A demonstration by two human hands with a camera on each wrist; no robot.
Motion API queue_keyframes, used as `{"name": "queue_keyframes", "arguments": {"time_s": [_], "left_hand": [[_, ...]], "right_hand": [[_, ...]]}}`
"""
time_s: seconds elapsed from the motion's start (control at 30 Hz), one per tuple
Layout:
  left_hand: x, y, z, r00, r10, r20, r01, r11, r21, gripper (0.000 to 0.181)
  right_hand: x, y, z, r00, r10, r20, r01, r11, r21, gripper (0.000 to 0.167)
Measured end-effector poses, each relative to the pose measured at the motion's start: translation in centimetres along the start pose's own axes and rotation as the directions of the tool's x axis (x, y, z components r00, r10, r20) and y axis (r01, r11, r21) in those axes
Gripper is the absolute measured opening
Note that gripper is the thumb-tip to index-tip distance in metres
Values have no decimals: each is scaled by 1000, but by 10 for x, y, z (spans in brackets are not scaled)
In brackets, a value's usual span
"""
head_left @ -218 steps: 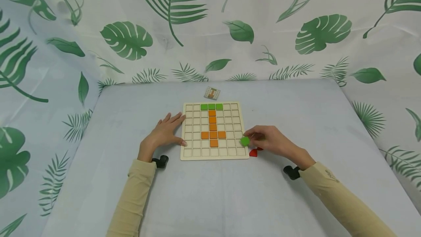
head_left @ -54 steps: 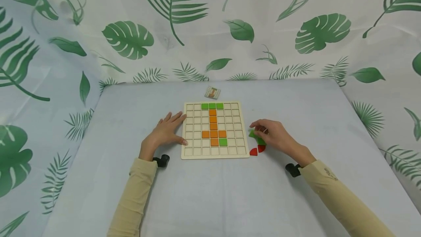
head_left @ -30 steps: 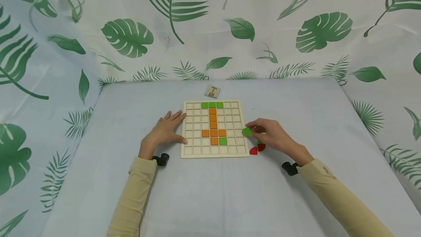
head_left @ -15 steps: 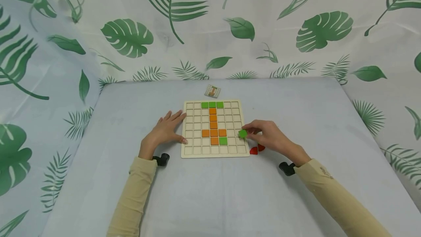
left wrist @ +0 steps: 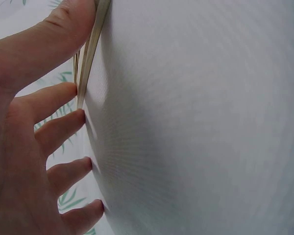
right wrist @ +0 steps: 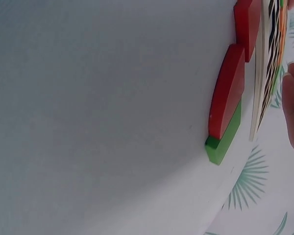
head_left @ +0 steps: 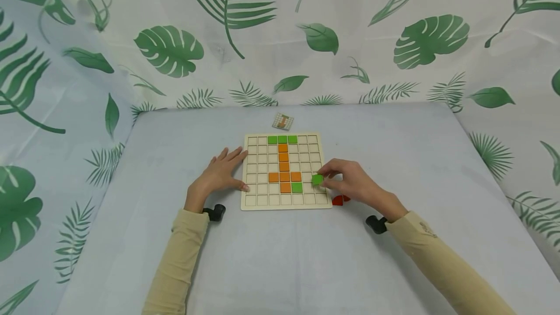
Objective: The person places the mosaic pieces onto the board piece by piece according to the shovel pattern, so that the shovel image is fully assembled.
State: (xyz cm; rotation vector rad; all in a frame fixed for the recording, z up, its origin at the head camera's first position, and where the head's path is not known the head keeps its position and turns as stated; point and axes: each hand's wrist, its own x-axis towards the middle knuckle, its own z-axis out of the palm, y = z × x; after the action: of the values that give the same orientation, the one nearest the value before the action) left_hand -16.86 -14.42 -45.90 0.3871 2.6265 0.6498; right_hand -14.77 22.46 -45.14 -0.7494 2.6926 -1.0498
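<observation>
A pale wooden grid board lies on the table, with several orange tiles in a cross shape, three green tiles along the top row and one green tile low beside the orange stem. My right hand pinches a green square tile over the board's right side. Spread fingers of my left hand rest at the board's left edge, thumb on its rim. In the right wrist view, two red quarter-round pieces and another green piece lie beside the board; my hand hides that green piece in the head view.
A small pattern card lies behind the board. A pale cloth covers the table, and a leaf-printed curtain stands around its back and sides.
A green tile was set into the lower part of the board. My right hand then took another green tile from the right and carried it left over the board. My left hand stays put.
</observation>
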Motion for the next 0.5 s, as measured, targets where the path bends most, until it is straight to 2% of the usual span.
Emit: {"name": "queue_keyframes", "arguments": {"time_s": [0.5], "left_hand": [[-1,-1,0,1000,8,-4,-8,1000,-4,105]], "right_hand": [[5,-9,9,995,-80,52,78,996,48,21]]}}
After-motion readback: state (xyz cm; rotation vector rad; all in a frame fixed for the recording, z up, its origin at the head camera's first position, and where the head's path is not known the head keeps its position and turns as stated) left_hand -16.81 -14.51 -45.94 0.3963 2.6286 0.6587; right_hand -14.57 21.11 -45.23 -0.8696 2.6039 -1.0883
